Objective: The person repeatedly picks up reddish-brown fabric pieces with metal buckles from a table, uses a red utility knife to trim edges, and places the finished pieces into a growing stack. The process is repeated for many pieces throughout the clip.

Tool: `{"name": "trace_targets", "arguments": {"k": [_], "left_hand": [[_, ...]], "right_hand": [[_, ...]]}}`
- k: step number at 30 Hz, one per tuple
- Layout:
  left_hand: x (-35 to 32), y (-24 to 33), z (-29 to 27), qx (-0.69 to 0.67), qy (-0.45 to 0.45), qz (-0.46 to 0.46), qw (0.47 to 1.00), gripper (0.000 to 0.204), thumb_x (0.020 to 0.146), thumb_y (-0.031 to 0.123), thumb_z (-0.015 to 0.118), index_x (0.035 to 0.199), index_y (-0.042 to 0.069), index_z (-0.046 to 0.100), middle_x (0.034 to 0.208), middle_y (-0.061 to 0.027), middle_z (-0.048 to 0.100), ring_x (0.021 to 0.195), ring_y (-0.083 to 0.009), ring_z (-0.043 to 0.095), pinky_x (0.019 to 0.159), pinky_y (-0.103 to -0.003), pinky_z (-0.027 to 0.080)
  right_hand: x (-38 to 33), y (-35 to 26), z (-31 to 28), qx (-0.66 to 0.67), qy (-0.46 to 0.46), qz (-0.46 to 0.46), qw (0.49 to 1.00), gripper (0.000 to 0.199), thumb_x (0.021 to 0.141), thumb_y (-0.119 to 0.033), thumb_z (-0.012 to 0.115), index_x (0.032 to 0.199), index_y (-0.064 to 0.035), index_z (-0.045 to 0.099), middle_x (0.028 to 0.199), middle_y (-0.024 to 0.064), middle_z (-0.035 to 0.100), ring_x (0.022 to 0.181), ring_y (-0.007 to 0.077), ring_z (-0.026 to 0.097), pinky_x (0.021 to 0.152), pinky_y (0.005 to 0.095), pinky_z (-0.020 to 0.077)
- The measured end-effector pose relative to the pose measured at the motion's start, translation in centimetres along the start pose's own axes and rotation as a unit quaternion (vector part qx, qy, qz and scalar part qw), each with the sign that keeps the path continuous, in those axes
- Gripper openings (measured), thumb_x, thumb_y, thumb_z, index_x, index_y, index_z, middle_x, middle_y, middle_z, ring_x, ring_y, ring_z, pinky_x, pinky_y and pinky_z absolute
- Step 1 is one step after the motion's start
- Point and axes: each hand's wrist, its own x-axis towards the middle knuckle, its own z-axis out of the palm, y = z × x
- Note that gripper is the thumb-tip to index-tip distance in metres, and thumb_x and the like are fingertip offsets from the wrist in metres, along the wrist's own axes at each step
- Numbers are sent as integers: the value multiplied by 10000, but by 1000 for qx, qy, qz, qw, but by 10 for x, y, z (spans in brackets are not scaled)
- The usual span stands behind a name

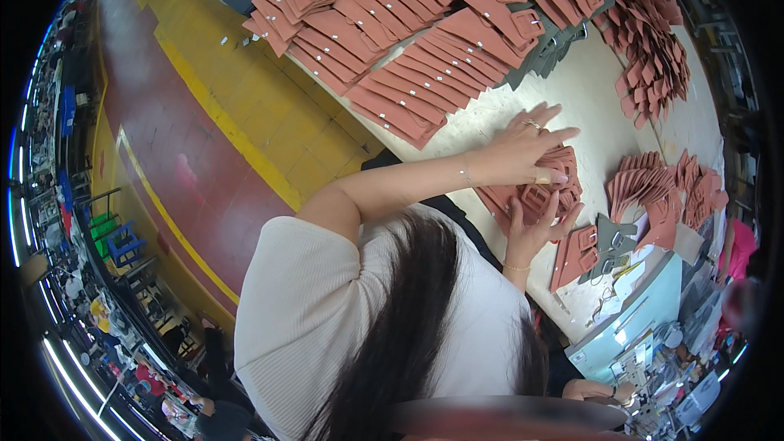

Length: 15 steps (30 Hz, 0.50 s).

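A stack of coral-coloured strap pieces with covered square buckles [565, 165] lies on the pale table close to my body. My left hand [527, 147] reaches over it from the left, several fingers spread, with its lower fingertips touching the top buckles. A band of tape wraps one of those fingers. From the near side, my right hand [535, 237] cups the buckle end, thumb on one side and fingers on the other. The fingertips of both hands come close together over the stack, and what lies under them is partly hidden.
Rows of overlapping coral pieces [425, 73] cover the far table, with dark green ones [551, 49] beside them. Fanned piles [653, 41] stand at far right. Nearer right lie smaller bundles [641, 184] and a green buckled piece [612, 241]. A yellow-marked floor [237, 131] runs left.
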Motion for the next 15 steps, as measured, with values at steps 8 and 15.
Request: {"name": "trace_targets", "arguments": {"k": [8,15], "left_hand": [[19,-10,10,-14,-90,28,995,489,934,514,492,1285,190,597,1419,-150,472,1356,-348,375,1104,-537,283],[38,-37,12,-270,-117,11,956,541,965,508,405,1204,77,629,1193,-144,617,1133,-281,550,986,-355,415]], "right_hand": [[-7,-4,-3,-11,22,-65,998,566,731,-51,803,1206,-185,524,1249,112,476,1205,328,376,999,508,299],[17,-12,-20,296,-8,135,946,388,858,54,617,1206,-39,472,892,104,635,886,170,580,796,290,445]]}}
